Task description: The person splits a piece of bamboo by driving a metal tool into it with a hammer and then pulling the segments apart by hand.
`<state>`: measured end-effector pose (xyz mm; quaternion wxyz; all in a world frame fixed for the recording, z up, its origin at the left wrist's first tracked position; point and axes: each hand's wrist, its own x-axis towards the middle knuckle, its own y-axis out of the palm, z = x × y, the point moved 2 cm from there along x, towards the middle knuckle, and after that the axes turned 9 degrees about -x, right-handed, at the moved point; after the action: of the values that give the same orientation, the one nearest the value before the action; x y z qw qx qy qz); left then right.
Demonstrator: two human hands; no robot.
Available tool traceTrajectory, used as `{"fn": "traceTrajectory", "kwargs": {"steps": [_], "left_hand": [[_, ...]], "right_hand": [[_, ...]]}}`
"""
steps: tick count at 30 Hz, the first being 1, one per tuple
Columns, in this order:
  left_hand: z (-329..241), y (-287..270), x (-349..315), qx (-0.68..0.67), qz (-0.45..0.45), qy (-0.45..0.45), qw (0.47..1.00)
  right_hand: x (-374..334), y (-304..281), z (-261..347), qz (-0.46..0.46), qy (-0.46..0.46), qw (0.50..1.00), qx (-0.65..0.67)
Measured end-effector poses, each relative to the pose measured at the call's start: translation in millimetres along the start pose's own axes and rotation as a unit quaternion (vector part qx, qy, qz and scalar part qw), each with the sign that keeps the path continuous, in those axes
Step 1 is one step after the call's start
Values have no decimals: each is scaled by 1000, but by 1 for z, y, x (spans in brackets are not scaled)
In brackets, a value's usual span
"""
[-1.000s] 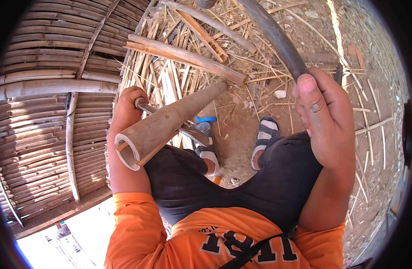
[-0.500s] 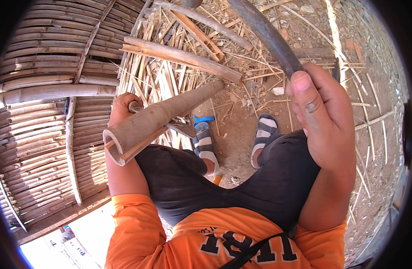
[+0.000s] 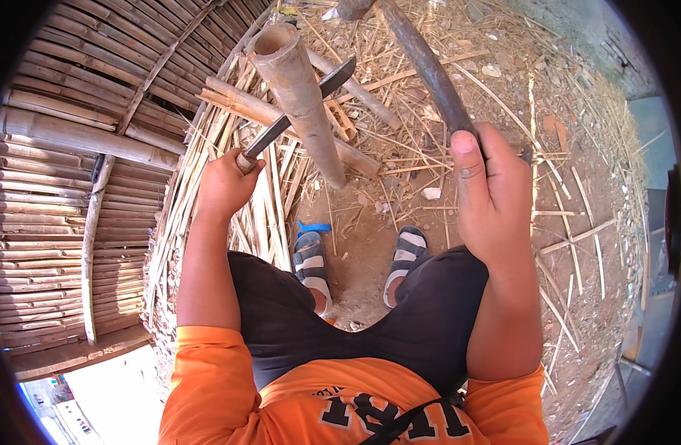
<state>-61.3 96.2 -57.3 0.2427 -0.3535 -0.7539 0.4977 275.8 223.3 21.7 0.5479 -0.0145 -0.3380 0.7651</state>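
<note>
My left hand (image 3: 223,185) is closed round the wooden handle of a long-bladed knife (image 3: 270,135). Its dark blade slants up and away to the right, crossing a bamboo tube (image 3: 300,104). The tube hides the blade's middle, so I cannot tell whether the blade is lodged in it. The tube leans steeply, its hollow end up toward me and its lower end near the ground. Out to the right, my right hand (image 3: 490,196) grips the dark handle of a hammer (image 3: 427,67). The hammer's head shows partly at the upper edge, apart from the tube and knife.
Split bamboo strips (image 3: 262,211) lie heaped at the left, beside a bamboo slat wall (image 3: 51,245). A cut bamboo length (image 3: 359,159) rests behind the tube. My sandalled feet (image 3: 407,256) stand on dirt, near a blue strip (image 3: 311,228). Loose slivers are scattered at the right.
The bamboo tube has swung from lying across my left forearm to leaning farther away, beyond my left hand. The knife's blade now shows. My right hand and the hammer have shifted slightly left.
</note>
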Motion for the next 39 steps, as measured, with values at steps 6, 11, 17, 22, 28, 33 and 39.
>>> {"fn": "traceTrajectory", "kwargs": {"steps": [6,11,17,22,28,33,39], "left_hand": [[-3,-1,-5,-6,-6,-13,1000],[8,-2,-4,-18,5,-19,1000],[0,-2,-8,-2,-4,-5,1000],[-1,-4,-15,19,15,-4,1000],[-9,-13,-15,19,32,-16,999],[-6,-11,-17,19,29,-11,999],[9,-13,-10,9,28,-25,999]], "right_hand": [[16,36,-25,101,42,978,-177],[16,30,9,7,28,996,-89],[22,57,-12,93,38,975,-200],[23,42,27,7,39,995,-92],[25,59,-9,37,61,983,-170],[17,52,-4,42,79,987,-137],[10,60,-16,90,77,977,-180]]}}
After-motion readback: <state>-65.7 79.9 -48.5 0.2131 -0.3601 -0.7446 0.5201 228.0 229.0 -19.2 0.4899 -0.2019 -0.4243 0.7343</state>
